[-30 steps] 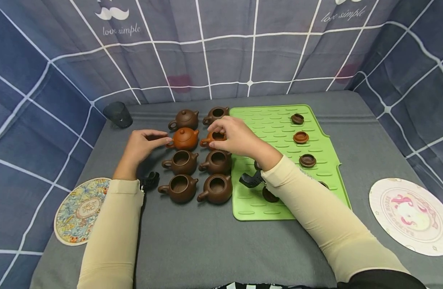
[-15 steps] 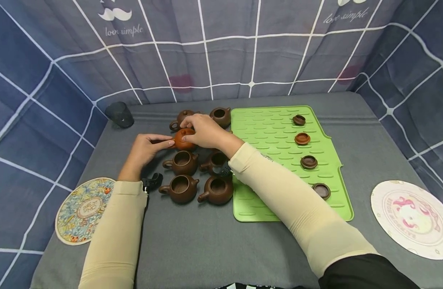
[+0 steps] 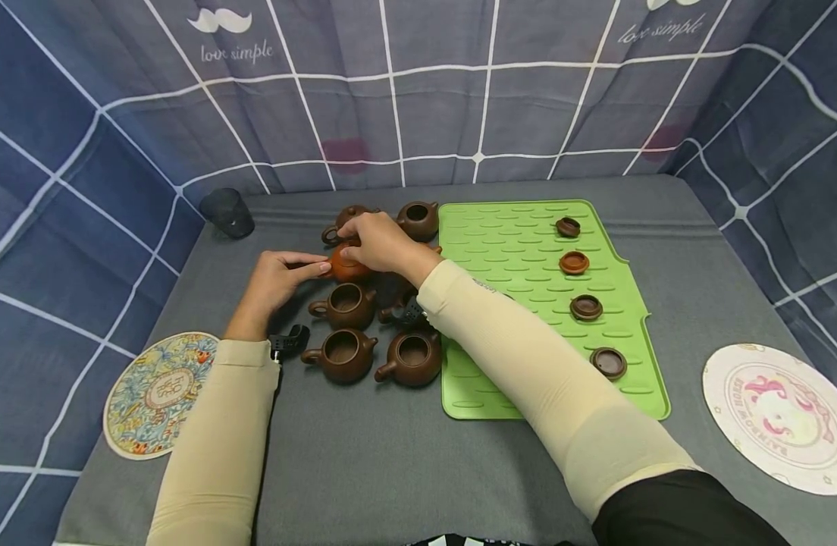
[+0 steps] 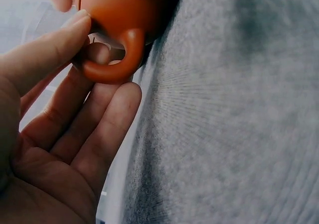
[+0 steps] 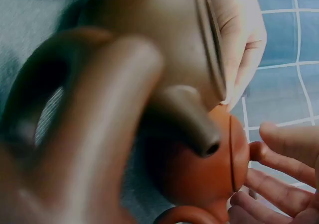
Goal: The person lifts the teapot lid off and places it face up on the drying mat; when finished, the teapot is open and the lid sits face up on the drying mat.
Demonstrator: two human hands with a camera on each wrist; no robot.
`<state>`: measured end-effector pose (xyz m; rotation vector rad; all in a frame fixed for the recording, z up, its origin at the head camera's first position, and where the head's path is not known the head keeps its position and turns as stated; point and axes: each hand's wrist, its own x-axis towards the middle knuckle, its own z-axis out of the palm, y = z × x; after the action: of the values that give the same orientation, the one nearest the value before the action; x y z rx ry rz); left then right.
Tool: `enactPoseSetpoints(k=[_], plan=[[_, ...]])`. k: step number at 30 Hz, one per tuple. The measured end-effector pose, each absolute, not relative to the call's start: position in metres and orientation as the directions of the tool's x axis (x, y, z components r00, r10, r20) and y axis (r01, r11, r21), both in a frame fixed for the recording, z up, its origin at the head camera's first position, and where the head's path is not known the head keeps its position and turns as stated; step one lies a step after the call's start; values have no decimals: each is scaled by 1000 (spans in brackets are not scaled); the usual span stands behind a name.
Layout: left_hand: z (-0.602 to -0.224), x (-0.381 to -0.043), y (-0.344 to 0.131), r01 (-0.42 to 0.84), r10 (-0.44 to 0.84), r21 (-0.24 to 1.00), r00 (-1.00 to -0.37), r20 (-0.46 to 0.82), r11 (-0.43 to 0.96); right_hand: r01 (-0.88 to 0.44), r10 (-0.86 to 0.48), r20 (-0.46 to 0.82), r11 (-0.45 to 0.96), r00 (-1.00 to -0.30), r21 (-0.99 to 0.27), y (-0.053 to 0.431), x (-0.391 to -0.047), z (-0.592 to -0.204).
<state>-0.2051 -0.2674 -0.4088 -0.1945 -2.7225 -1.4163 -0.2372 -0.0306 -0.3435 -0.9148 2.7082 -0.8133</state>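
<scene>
An orange-red teapot (image 3: 350, 265) with its lid on stands in the left column of teapots. My left hand (image 3: 275, 284) pinches its handle (image 4: 112, 72) between thumb and fingers, seen close in the left wrist view. Reaching over from the right, my right hand (image 3: 384, 243) has its thumb and fingers around the lid (image 5: 240, 154) and its knob (image 5: 256, 151). In the head view this hand covers part of that teapot and most of the second orange-red teapot. An open brown teapot (image 3: 346, 305) sits just in front, its spout (image 5: 192, 119) large in the right wrist view.
Behind are a lidded brown teapot (image 3: 331, 233) and an open one (image 3: 418, 220); more open teapots (image 3: 412, 358) stand in front. A green mat (image 3: 528, 227) carries several small lids (image 3: 574, 263). Round mats (image 3: 776, 417) lie at both sides; a dark cup (image 3: 227, 212) stands back left.
My right hand has moved left from the open orange-red teapot to the lid of the other one, then stayed nearly still. My left hand keeps to the handle, with only a slight shift.
</scene>
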Motion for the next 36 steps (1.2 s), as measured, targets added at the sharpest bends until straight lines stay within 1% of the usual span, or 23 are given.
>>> enactPoseSetpoints(k=[5, 14, 21, 30, 36], plan=[[-409, -205, -269, 144, 83, 808, -990, 117, 572, -511, -597, 20, 667, -802, -542, -29, -238, -349], [-409, -205, -268, 145, 82, 792, -989, 120, 592, -475, -556, 57, 648, -829, -595, -28, -236, -354], [-410, -205, -269, 137, 83, 791, -991, 109, 597, -442, -532, 45, 651, -846, -618, -30, -238, -354], [-410, -204, -269, 141, 86, 784, -990, 112, 604, -455, -531, 77, 632, -844, -628, -28, -236, -351], [-411, -205, -270, 159, 93, 789, -987, 129, 594, -523, -576, 126, 600, -808, -605, -28, -233, -345]])
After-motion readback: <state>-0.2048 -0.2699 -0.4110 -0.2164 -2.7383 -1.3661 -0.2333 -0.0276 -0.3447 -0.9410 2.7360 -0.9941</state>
